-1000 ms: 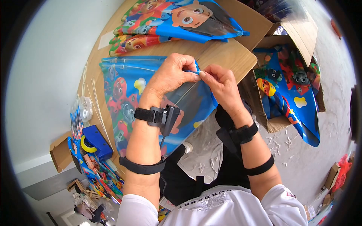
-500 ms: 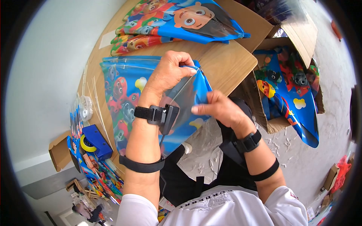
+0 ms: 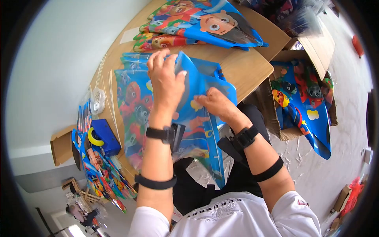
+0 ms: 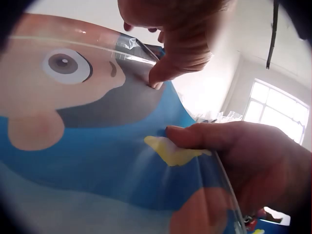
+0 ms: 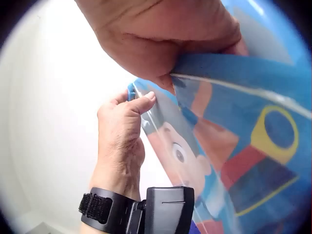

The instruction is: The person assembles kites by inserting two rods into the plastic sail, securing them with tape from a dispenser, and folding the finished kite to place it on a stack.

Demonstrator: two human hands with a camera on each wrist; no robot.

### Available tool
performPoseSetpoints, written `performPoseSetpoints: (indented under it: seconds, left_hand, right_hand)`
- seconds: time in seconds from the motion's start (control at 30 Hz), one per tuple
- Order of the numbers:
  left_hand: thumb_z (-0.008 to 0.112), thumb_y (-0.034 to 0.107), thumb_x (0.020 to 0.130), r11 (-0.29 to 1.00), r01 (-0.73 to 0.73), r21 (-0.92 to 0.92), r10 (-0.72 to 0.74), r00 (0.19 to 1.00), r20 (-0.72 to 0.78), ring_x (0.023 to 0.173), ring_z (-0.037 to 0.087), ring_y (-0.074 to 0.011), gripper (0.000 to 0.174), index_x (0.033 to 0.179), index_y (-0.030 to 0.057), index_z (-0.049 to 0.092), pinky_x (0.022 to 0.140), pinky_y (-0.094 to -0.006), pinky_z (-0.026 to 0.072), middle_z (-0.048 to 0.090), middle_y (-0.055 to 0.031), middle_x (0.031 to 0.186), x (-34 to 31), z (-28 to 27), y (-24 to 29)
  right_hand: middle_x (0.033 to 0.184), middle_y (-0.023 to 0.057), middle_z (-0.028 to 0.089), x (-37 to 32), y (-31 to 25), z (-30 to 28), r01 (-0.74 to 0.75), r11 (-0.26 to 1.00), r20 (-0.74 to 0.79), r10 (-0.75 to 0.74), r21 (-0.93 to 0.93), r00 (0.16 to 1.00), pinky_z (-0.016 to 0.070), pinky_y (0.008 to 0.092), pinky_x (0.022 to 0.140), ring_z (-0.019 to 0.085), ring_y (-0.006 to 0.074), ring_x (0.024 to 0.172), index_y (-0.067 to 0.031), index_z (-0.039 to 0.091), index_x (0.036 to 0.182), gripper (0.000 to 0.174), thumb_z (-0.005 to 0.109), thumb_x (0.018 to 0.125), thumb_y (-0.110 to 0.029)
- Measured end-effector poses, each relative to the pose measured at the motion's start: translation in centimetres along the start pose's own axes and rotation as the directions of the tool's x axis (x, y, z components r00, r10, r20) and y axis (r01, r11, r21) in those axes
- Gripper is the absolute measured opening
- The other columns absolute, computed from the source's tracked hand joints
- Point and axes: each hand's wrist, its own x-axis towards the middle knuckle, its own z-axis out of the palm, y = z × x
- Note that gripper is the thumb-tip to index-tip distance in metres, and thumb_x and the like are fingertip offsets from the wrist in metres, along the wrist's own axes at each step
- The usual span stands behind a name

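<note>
Held film (image 3: 189,73), blue, cartoon print, raised over the bench (image 3: 252,65). Left hand (image 3: 165,81): fingers and thumb pinch the film's upper corner, thumb on the printed face. Right hand (image 3: 221,104): grips the film's side edge, thumb on the face beside a yellow patch, fingers behind. Relative to held film: folded printed sheets (image 3: 177,19) beyond; open carton (image 3: 266,104) right; blue tape dispenser (image 3: 109,139) left.

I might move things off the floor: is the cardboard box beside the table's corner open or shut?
Open: the cardboard box shows its inside, and a blue printed sheet sticks out over its rim.
</note>
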Motion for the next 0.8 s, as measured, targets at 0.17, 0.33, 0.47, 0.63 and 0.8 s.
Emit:
performPoseSetpoints:
  seconds: [0.17,0.33,0.47,0.63,0.8]
  left_hand:
    - [0.073,0.010,0.066,0.899,0.221,-0.377,-0.159,0.969,0.187,0.084,0.053,-0.0232,0.019,0.080,0.0033,0.061,0.076,-0.0351,0.0438,0.059,-0.0093,0.087,2.2,2.5,-8.7]
    - [0.067,0.013,0.078,0.914,0.327,-0.240,-0.322,0.945,0.063,0.050,0.052,-0.0101,0.015,0.079,0.0022,0.056,0.041,-0.0242,0.0395,0.057,-0.0055,0.071,3.5,0.0,-7.5]
    - [0.066,0.031,0.081,0.894,0.436,-0.104,-0.208,0.609,0.765,0.064,0.059,-0.0165,0.032,0.082,0.0007,0.058,0.055,-0.0309,0.0463,0.058,-0.0067,0.066,0.8,-6.9,1.3]
    - [0.062,0.003,0.071,0.999,0.044,0.017,-0.047,0.942,0.333,0.090,0.057,-0.0380,0.039,0.107,-0.0068,0.050,0.079,-0.0403,0.0469,0.060,-0.0213,0.094,-7.5,-7.3,3.4]
    - [0.050,-0.007,0.068,0.822,0.536,-0.194,-0.368,0.759,0.537,0.087,0.061,-0.0300,0.044,0.112,-0.0021,0.052,0.076,-0.0360,0.0474,0.061,-0.0192,0.097,-6.9,-11.3,0.7]
  right_hand:
    - [0.081,0.0124,0.058,-2.7,-3.2,-0.2,-0.136,0.982,0.149,0.155,-0.129,0.977,0.0441,0.0322,0.056,0.056,0.0181,0.070,0.0074,0.054,0.088,0.038,0.061,0.083,-0.029]
    - [0.089,0.0125,0.059,-1.9,-1.6,0.7,-0.312,0.914,0.264,0.244,0.259,0.933,0.0522,0.0339,0.068,0.059,0.0185,0.082,0.0068,0.053,0.093,0.039,0.058,0.086,-0.032]
    - [0.097,0.0137,0.060,-1.2,-1.4,2.2,-0.340,0.778,0.123,0.326,0.528,0.937,0.0513,0.0368,0.075,0.058,0.0200,0.081,0.0061,0.057,0.102,0.046,0.059,0.086,-0.037]
    - [0.112,0.0173,0.056,-2.2,-3.0,3.6,-0.495,0.298,0.536,-0.069,0.816,0.842,0.0501,0.0355,0.078,0.060,0.0240,0.089,0.0030,0.054,0.111,0.054,0.053,0.089,-0.046]
    - [0.087,0.0163,0.064,-2.6,-0.7,2.6,-0.195,0.656,0.237,0.026,0.729,0.971,0.0521,0.0334,0.070,0.063,0.0223,0.074,0.0068,0.059,0.094,0.016,0.051,0.084,-0.002]
